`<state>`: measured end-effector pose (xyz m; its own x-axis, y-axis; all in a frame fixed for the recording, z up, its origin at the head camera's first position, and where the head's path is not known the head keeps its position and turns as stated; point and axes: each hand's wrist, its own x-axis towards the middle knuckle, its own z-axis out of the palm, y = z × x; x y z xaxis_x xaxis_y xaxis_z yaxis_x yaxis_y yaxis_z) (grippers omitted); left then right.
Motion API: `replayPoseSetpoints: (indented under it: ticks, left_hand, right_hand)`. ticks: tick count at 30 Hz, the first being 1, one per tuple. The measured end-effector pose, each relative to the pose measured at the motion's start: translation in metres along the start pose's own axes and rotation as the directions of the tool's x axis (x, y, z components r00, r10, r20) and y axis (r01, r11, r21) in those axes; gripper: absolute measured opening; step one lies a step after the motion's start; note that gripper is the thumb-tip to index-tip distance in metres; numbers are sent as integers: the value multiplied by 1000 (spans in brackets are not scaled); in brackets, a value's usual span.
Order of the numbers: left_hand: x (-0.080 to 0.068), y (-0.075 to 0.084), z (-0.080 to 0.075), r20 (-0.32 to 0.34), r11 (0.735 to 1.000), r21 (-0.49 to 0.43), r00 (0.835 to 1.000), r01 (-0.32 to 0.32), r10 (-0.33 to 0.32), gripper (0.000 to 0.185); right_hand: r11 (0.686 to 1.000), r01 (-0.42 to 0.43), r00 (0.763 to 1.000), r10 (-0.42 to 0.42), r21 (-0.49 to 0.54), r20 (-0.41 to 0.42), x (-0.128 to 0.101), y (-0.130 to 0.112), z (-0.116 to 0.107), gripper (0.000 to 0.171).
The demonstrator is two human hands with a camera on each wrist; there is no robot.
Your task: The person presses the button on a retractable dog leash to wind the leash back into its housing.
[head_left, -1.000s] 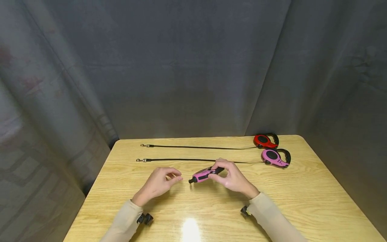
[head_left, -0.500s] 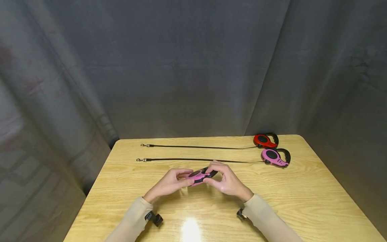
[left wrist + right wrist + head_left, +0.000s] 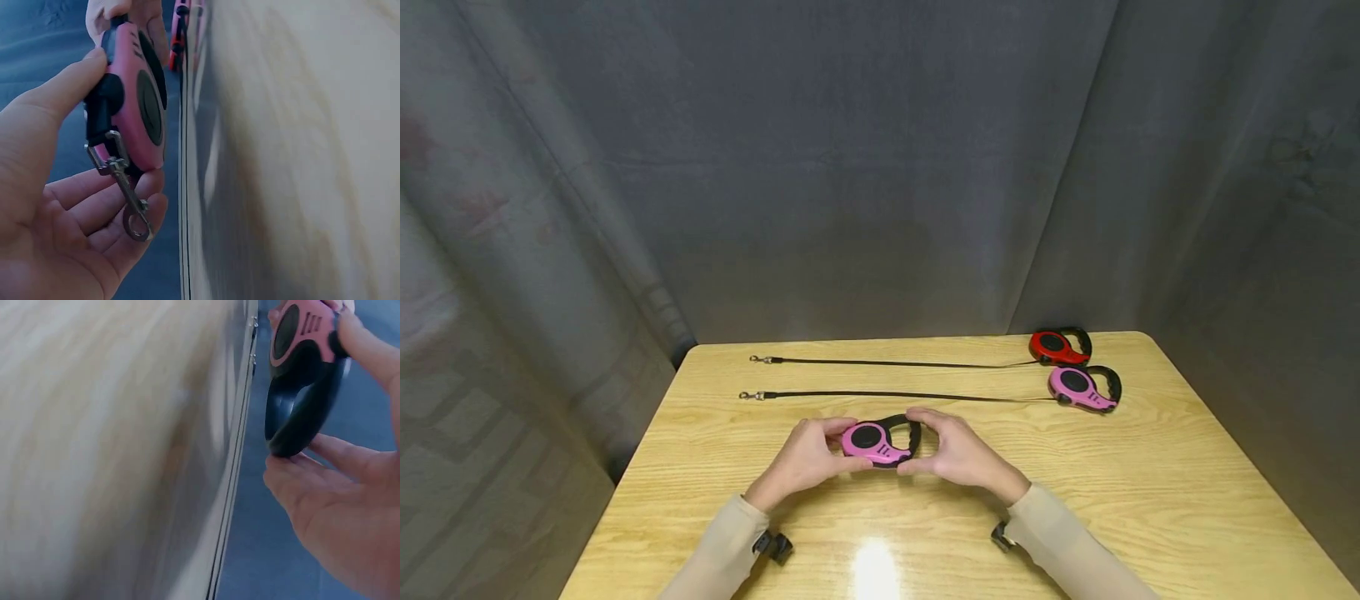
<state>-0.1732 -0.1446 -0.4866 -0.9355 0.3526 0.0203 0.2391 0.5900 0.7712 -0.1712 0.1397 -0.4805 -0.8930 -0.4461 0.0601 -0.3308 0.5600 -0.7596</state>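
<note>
Between both hands, over the front half of the table, a pink retractable dog leash (image 3: pixel 867 437) lies face up with its black loop handle (image 3: pixel 315 419) to the right. My left hand (image 3: pixel 808 462) grips the casing end, thumb on the near edge and fingers at the far side. The handle end is pinched between thumb and fingertips of my right hand (image 3: pixel 958 454). In the left wrist view, a metal snap hook (image 3: pixel 128 190) dangles from the casing nozzle in front of the left fingers. The leash's underside is hidden.
Farther back on the wooden table (image 3: pixel 1157 467) lie a second pink leash (image 3: pixel 1078 398) and a red leash (image 3: pixel 1049 345), close together at right. Their black straps (image 3: pixel 865 393) run left, roughly parallel, to metal hooks (image 3: pixel 760 360). Grey curtains (image 3: pixel 880 183) stand behind.
My left hand has come in from the left and taken hold of the casing. The leash has turned from edge-on and tilted to face up, and my right hand has shifted slightly left.
</note>
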Motion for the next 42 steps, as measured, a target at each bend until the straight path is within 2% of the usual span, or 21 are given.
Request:
replayPoseSetpoints:
  ticks: [4,8,19,29,34,38,42]
  left_hand:
    - [-3,-5,1,-2,995,91,1000,-27,27,86]
    - [-2,-9,3,-6,987,158,1000,-18,20,90]
    - [-8,-16,3,-23,968,247,999,-30,37,90]
    - [-6,-15,2,-39,958,285,999,-18,30,89]
    - [-8,-15,1,-29,958,288,999,-18,27,90]
    - [-9,-14,-5,-40,964,267,999,-6,17,90]
    - [-11,-14,-11,-70,972,233,998,26,-10,80]
  right_hand:
    - [1000,-18,999,17,15,32,4,3,8,99]
    - [1000,-18,999,19,-6,45,11,3,13,100]
    - [997,-25,997,30,-76,65,21,-1,26,101]
    - [990,-51,996,61,-134,71,24,-5,28,97]
    - [992,-15,996,26,-127,84,23,-3,25,94]
    - [992,17,998,-9,-127,62,21,-1,20,86]
    - [993,16,999,-13,-118,31,20,2,14,80]
